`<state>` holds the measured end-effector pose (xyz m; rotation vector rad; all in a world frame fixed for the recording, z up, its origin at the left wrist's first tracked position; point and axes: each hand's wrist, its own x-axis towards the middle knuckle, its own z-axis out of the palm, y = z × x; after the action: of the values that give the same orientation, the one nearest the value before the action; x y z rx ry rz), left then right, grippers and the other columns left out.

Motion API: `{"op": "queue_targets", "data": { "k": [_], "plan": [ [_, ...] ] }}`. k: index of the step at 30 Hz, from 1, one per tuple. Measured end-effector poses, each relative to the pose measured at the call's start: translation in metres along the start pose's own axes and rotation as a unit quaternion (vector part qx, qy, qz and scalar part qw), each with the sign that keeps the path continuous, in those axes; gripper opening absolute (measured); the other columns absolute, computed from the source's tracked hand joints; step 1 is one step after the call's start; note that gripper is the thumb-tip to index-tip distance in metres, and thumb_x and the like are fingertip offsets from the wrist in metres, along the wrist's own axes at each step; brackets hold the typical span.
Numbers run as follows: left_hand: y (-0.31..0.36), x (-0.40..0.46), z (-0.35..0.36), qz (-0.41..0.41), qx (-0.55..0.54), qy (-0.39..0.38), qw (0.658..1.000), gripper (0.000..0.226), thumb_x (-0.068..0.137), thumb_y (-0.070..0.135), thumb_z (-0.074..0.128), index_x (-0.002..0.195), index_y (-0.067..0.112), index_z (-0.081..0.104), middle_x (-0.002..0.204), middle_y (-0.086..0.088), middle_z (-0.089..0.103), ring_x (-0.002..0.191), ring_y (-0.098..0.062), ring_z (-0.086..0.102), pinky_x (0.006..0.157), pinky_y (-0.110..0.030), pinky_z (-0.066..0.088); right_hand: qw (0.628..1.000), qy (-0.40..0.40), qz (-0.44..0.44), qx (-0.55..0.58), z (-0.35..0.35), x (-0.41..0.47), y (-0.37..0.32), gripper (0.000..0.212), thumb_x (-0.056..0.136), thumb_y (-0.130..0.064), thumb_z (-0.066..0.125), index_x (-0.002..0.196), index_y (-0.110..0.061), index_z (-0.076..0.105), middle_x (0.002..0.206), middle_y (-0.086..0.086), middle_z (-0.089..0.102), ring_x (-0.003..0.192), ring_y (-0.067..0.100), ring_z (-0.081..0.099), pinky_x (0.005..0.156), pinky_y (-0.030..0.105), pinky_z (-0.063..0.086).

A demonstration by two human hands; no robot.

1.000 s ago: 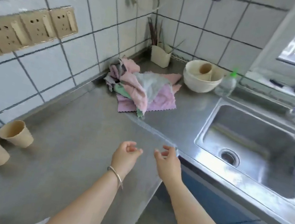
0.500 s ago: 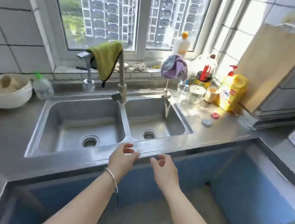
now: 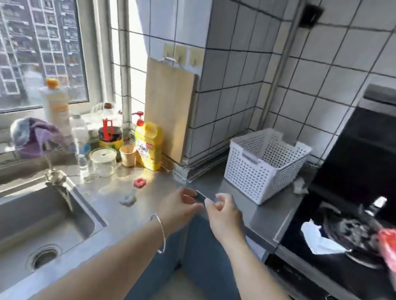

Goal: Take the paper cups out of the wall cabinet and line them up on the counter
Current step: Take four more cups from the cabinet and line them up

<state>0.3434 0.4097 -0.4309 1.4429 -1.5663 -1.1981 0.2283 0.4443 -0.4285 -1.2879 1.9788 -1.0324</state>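
While both of our hands are hanging empty in front of us, we are looking over the corner of the counter [image 3: 254, 211] between the sink [image 3: 22, 220] and the stove [image 3: 347, 253]. The left hand [image 3: 178, 205] is loosely curled with nothing in it, a bracelet [image 3: 160, 232] sitting on its wrist, and the right hand [image 3: 224, 214] is just beside it, fingers half bent and likewise holding nothing. No wall cabinet is showing in this view, so we are judging that the step in hand is finding it, and the cabinet must lie somewhere outside the frame. One paper cup [image 3: 128, 155] is standing upright on the counter near the window, tucked between a glass jar [image 3: 103, 162] and a yellow bottle [image 3: 149, 145]; whether it belongs to the set we are lining up, we cannot tell. To do this step well, we are probably wanting to lift our gaze toward the upper wall, keep the hands free for a door, and pick a bare stretch of counter for the row. The steel in front of the white basket [image 3: 265, 163] is looking open enough, though a small red clip [image 3: 139, 182] and a grey scrap [image 3: 128, 199] are lying close to the sink side. Paper cups are light and tip easily, so we are thinking of gripping them gently by the sides.
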Motion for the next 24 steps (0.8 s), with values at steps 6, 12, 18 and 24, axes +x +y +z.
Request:
{"op": "queue_targets", "data": {
  "k": [6,12,18,24],
  "plan": [
    [0.093,0.102,0.019,0.095,0.022,-0.048,0.994,0.044,0.080,0.027,0.068,0.120,0.017,0.054,0.106,0.001,0.065,0.094,-0.016,0.063,0.087,-0.030,0.053,0.995,0.092,-0.022,0.015,-0.060,0.102,-0.048,0.042,0.091,-0.038,0.049,0.127,-0.017,0.048,0.114,0.003,0.061,0.101,0.021,0.057,0.078,0.027,0.042],
    [0.199,0.194,0.017,0.199,-0.005,-0.067,0.978,0.041,0.080,0.027,0.066,0.119,0.020,0.055,0.100,0.006,0.063,0.087,-0.010,0.061,0.063,-0.016,0.044,0.975,0.203,-0.086,-0.001,-0.117,0.195,-0.117,0.041,0.091,-0.044,0.048,0.126,-0.023,0.048,0.093,-0.010,0.057,0.086,0.012,0.057,0.068,0.025,0.041],
    [0.296,0.264,0.030,0.280,-0.032,-0.085,0.956,0.037,0.082,0.025,0.065,0.117,0.020,0.055,0.105,0.004,0.064,0.083,-0.011,0.059,0.060,-0.017,0.042,0.945,0.292,-0.138,-0.055,-0.183,0.262,-0.174,0.043,0.091,-0.042,0.048,0.127,-0.019,0.048,0.113,-0.002,0.060,0.093,0.013,0.053,0.078,0.024,0.040],
    [0.379,0.319,0.058,0.376,-0.027,-0.078,0.923,0.033,0.083,0.024,0.064,0.115,0.022,0.055,0.092,0.008,0.064,0.073,-0.002,0.058,0.047,-0.004,0.042,0.909,0.353,-0.195,-0.107,-0.256,0.325,-0.212,0.045,0.092,-0.037,0.049,0.132,-0.018,0.045,0.126,0.002,0.056,0.111,0.018,0.055,0.089,0.027,0.044]
  ]
}}
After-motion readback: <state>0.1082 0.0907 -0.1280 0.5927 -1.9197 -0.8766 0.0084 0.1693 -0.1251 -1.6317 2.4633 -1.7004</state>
